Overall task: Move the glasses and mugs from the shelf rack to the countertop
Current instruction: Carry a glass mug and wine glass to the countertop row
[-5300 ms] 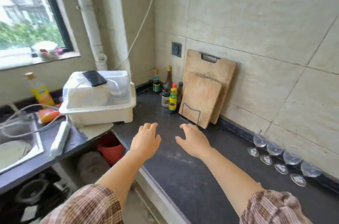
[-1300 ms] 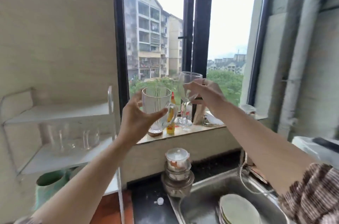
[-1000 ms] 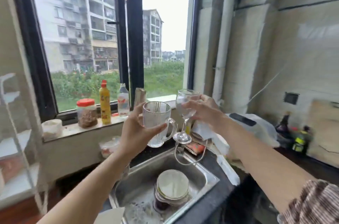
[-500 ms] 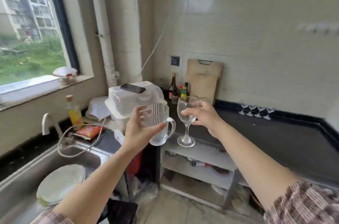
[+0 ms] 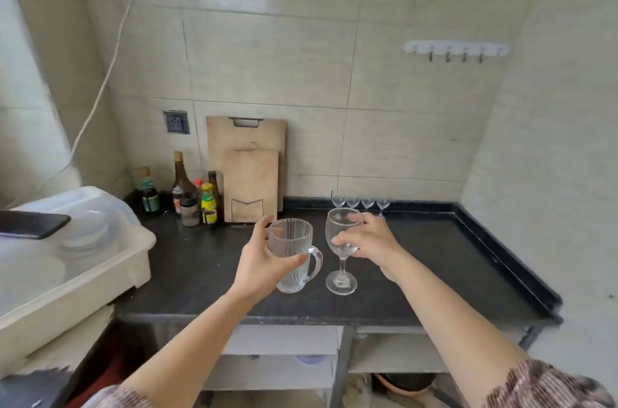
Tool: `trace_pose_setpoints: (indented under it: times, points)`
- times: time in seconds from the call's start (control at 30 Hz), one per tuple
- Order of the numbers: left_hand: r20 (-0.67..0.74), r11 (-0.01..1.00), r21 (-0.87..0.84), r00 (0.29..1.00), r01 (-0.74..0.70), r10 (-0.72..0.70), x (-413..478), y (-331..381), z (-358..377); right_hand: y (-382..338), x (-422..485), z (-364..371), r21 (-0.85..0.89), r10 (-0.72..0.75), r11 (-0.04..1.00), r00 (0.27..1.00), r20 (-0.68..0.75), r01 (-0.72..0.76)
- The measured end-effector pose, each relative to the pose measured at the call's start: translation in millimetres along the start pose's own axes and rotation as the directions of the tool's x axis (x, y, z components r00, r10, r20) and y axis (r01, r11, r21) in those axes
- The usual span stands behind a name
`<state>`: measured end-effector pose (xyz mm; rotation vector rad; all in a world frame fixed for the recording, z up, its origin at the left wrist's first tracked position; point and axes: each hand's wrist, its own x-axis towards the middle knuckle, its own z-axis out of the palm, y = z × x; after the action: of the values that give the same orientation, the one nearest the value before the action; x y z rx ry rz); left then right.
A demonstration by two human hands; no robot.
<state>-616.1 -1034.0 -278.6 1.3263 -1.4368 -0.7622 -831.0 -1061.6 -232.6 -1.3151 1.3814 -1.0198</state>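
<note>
Head view. One mug point(image 5: 294, 254), ribbed clear glass, upright, handle rightward, held above the tabletop point(image 5: 200, 264); left hand point(image 5: 264, 260) fingers wrapped round its body. One wine glass point(image 5: 341, 240), stem vertical, foot at or just over the tabletop; right hand point(image 5: 371, 243) fingers curled round the bowl. Both probably rigid, slick, breakable; the mug is probably heavier and best taken by the body or handle.

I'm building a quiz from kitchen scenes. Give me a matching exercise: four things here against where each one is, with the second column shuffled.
1 mug
2 wine glass
3 phone
4 cutting boards

A against the wall
B in the left hand
C on the dish box
D in the right hand

Pairs: 1-B, 2-D, 3-C, 4-A
</note>
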Motion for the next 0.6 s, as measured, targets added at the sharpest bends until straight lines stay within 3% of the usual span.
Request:
trace_pose_setpoints:
  times: [0.33, 0.6]
  points:
    - [0.197, 0.999, 0.032, 0.979, 0.041, -0.047, 140.5, -23.3, 126.5, 41.2, 136.1, -91.3, -0.085, 0.08, 0.992, 0.989, -0.126, -0.091]
    - [0.279, 0.989, 0.113, 0.953, 0.09, -0.119, 239.0, -69.9, 221.3, 82.5, 263.1, -153.9, -0.186, 0.119, 0.974, 0.99, -0.077, -0.132]
